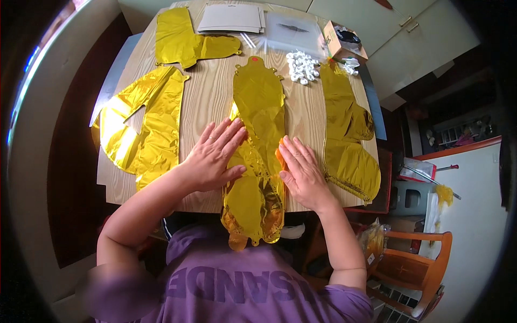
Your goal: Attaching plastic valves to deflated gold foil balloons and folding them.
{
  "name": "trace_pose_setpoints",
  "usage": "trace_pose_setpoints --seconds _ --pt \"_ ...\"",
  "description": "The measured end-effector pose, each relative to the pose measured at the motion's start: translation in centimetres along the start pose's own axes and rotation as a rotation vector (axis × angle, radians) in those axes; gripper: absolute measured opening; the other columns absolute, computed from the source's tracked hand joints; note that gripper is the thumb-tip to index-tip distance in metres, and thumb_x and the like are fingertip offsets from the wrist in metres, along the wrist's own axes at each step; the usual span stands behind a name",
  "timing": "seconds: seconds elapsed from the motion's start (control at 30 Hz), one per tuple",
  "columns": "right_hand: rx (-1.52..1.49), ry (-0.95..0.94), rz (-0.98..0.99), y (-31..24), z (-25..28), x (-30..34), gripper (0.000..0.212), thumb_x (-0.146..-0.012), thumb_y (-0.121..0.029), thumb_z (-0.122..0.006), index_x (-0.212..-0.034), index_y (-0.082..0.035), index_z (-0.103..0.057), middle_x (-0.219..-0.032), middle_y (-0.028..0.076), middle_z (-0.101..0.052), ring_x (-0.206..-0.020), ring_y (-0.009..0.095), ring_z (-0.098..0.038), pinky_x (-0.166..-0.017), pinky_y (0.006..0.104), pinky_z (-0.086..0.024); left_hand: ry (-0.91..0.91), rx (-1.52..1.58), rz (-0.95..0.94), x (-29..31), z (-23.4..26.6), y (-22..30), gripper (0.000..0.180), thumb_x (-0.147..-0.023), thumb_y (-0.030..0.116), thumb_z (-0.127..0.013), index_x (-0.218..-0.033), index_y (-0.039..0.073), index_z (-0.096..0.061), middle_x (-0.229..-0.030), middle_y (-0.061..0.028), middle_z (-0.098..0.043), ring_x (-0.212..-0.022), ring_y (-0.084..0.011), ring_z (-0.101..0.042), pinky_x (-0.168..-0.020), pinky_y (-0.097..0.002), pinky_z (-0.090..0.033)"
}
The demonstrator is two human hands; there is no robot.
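A flat gold foil balloon (259,89) lies lengthwise in front of me, its near end hanging over the table's edge. Small tabs line its rim, and a red spot marks the far tip. My left hand (215,156) rests on its left side, fingers stretched out. At its right edge lies my right hand (304,172), fingers extended and close together, with an orange patch of foil or reflection beside the fingertips. Creases and bright reflections run across the foil between both hands. Neither hand grips anything.
More flat gold foil balloons lie around: an angled one (175,40) far left, a looped one (161,118) left, another (344,134) right. Beyond are small white pieces (302,67), grey-white sheets (230,19), clear plastic bags (296,37) and a cardboard box (344,46). A wooden chair (412,269) stands right.
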State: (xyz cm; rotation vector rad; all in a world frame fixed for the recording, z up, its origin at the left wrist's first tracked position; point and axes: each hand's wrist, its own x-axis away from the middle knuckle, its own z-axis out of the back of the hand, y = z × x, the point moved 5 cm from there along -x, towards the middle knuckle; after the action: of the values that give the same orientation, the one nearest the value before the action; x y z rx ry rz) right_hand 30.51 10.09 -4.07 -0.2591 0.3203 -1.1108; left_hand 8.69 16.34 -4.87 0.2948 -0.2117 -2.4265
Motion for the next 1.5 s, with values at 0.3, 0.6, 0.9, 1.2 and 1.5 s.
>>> trace_pose_setpoints --seconds 0.3,0.6,0.9,1.2,1.5 --pt "0.096 -0.063 -0.013 -0.5 -0.7 0.0 0.058 -0.098 -0.036 -0.050 -0.145 -0.003 -0.037 -0.155 0.015 -0.029 -0.144 0.031 -0.023 -0.118 0.0490 -0.014 -0.071 -0.053 -0.002 0.7 -0.7 -0.2 0.081 -0.094 0.057 -0.044 -0.150 0.001 -0.025 -0.156 -0.0204 -0.024 -0.146 -0.0352 -0.018 -0.118 -0.0517 -0.010" --pt "0.094 -0.046 0.049 -8.3 1.7 2.0 0.054 -0.093 -0.033 -0.058 -0.133 0.001 -0.049 -0.140 0.020 -0.046 -0.132 0.036 -0.040 -0.112 0.0501 -0.027 -0.019 0.078 -0.153 -1.5 2.3 2.9 0.076 -0.093 0.049 -0.052 -0.147 0.001 -0.031 -0.154 -0.0198 -0.028 -0.145 -0.0351 -0.023 -0.117 -0.0515 -0.014" --pt "0.150 -0.010 -0.084 -7.4 0.3 4.4 0.047 -0.089 -0.029 -0.062 -0.124 0.001 -0.054 -0.131 0.021 -0.052 -0.125 0.037 -0.046 -0.108 0.0510 -0.031 -0.122 0.158 -0.536 -4.4 -1.2 5.6 0.058 -0.095 0.039 -0.053 -0.138 0.002 -0.046 -0.148 -0.0173 -0.040 -0.138 -0.0307 -0.037 -0.114 -0.0495 -0.026" --pt "0.136 0.007 -0.058 -7.3 -0.4 4.8 0.054 -0.085 -0.028 -0.066 -0.126 0.005 -0.053 -0.135 0.023 -0.050 -0.127 0.039 -0.044 -0.111 0.0521 -0.028 -0.057 0.041 -0.421 -9.6 -2.2 2.1 0.056 -0.093 0.037 -0.053 -0.138 0.005 -0.048 -0.148 -0.0116 -0.041 -0.139 -0.0305 -0.035 -0.116 -0.0489 -0.022" --pt "0.081 0.011 -0.059 -7.1 0.2 5.0 0.054 -0.087 -0.029 -0.066 -0.128 0.002 -0.053 -0.137 0.021 -0.049 -0.129 0.039 -0.044 -0.111 0.0528 -0.028 0.001 -0.016 -0.323 -14.4 -1.8 -1.7 0.051 -0.096 0.033 -0.051 -0.140 0.008 -0.046 -0.148 -0.0108 -0.043 -0.139 -0.0301 -0.036 -0.117 -0.0505 -0.020"
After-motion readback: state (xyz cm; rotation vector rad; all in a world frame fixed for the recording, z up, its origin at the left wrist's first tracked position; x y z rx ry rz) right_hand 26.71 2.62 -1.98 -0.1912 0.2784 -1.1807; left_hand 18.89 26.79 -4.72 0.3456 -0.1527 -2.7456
